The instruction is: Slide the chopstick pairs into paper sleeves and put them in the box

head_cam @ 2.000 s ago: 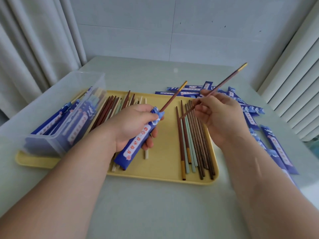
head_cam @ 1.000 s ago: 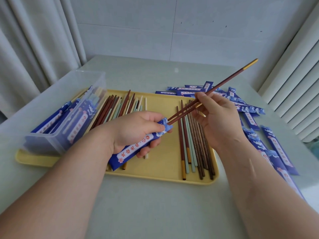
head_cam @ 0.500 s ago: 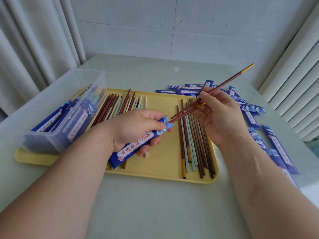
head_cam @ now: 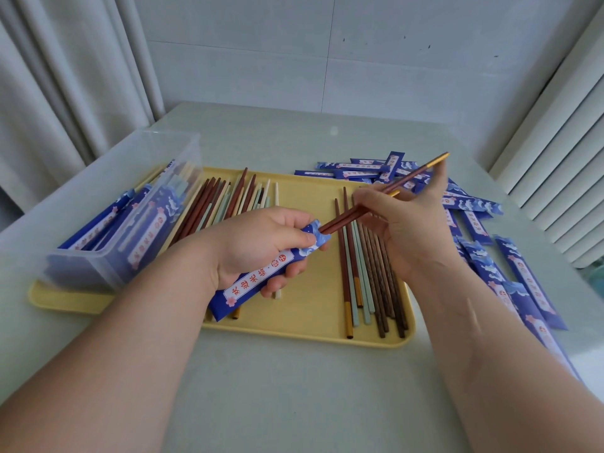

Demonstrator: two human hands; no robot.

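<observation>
- The pale green table fills the bottom of the frame, with both bare forearms reaching up across it from the lower corners.
- A yellow tray lies across the middle of the frame, its near rim just beyond the wrists.
- The left hand, centre-left over the tray, has its fingers and thumb curled round a blue paper sleeve. The sleeve slants from lower left up to its open mouth at the right.
- The chopstick pair, red-brown with gold ends, has its tips inside that mouth and rises toward the upper right.
- The right hand, right of centre, pinches the pair between thumb and fingertips. One gold end sticks out past the hand.
- Loose chopsticks, brown, red-brown and pale green, lie side by side on the tray's right part, below the right hand.
- More mixed chopsticks lie on the tray beyond the left hand.
- A clear plastic box stands on the tray's left end and holds sleeved pairs.
- Empty blue sleeves are scattered on the table along the right side and beyond the tray's far right corner.
- Curtains hang at upper left.
</observation>
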